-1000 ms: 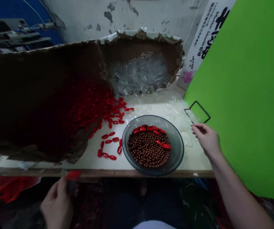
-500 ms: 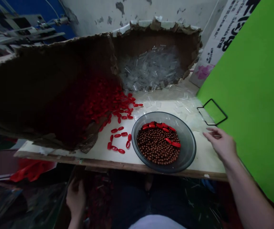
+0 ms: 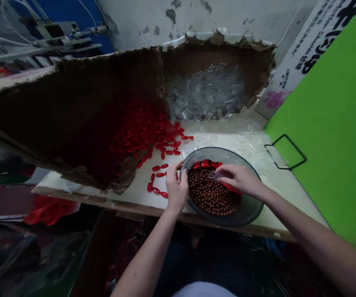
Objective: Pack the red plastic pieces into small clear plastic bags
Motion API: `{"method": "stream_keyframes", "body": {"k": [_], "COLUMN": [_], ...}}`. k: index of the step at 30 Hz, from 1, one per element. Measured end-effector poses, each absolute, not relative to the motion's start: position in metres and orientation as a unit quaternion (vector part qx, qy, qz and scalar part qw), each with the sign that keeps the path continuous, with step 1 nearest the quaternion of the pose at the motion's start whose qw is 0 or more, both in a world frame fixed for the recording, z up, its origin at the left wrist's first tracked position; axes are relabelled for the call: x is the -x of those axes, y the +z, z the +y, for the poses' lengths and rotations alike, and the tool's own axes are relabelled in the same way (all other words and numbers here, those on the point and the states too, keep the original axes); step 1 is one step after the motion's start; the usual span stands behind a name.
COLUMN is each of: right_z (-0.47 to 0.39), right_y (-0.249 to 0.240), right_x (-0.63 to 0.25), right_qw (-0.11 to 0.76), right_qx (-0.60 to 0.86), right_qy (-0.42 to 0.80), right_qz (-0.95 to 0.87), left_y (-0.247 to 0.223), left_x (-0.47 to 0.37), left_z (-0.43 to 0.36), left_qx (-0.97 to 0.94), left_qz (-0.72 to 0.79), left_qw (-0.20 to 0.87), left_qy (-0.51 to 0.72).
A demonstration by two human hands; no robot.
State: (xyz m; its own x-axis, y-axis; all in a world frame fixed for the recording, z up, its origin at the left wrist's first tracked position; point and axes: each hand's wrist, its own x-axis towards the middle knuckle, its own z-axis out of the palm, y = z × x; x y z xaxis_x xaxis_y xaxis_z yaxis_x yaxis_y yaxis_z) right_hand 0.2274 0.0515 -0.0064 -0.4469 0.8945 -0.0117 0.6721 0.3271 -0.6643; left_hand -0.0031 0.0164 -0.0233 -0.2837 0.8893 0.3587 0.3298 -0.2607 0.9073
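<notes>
My left hand (image 3: 177,187) is at the left rim of a grey translucent bowl (image 3: 252,212), thumb and fingers closed about the rim. Over the bowl, my right hand (image 3: 240,178) pinches a small clear plastic piece (image 3: 216,175). Strung brown beads (image 3: 212,196) fill much of the bowl, with red oblong pieces (image 3: 207,163) along the far side and more partly under my right hand. Several loose red pieces (image 3: 155,190) lie on the table left of the bowl, some hidden by my left hand.
A torn cardboard box (image 3: 160,68) holds heaped red pieces (image 3: 131,128) on the left and clear plastic pieces (image 3: 209,90) on the right. Clear bits (image 3: 248,142) lie scattered on the white table (image 3: 128,197). A green panel (image 3: 333,136) with a black wire handle (image 3: 303,159) borders the right.
My left hand has risen from below the table edge to the bowl's left rim. My right hand has moved left from beside the wire handle to over the beads, now with a clear plastic piece.
</notes>
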Motion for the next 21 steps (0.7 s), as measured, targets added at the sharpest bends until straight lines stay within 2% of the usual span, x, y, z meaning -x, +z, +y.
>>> {"method": "stream_keyframes", "body": {"k": [3,5,7,15,21], "right_z": [0.065,0.071,0.073,0.067,0.057], "right_y": [-0.021,-0.031,-0.04,-0.05,-0.035], "right_x": [-0.227,-0.22,-0.206,-0.173,-0.191], "right_qw": [0.021,-0.022,-0.02,0.034,0.199], "right_qx": [0.502,0.482,0.449,0.378,0.4], "right_qy": [0.094,0.046,0.055,0.199,0.533], "right_qz": [-0.859,-0.875,-0.892,-0.903,-0.718], "left_y": [-0.032,-0.035,-0.036,-0.039,-0.038], "left_x": [-0.006,-0.008,-0.009,-0.008,-0.006], "left_z": [0.023,0.025,0.025,0.024,0.027], "left_qx": [-0.568,-0.569,-0.57,-0.576,-0.576], "left_qz": [0.551,0.553,0.558,0.56,0.565], "left_qw": [0.233,0.227,0.224,0.221,0.229], "left_qy": [0.565,0.564,0.56,0.554,0.546]}}
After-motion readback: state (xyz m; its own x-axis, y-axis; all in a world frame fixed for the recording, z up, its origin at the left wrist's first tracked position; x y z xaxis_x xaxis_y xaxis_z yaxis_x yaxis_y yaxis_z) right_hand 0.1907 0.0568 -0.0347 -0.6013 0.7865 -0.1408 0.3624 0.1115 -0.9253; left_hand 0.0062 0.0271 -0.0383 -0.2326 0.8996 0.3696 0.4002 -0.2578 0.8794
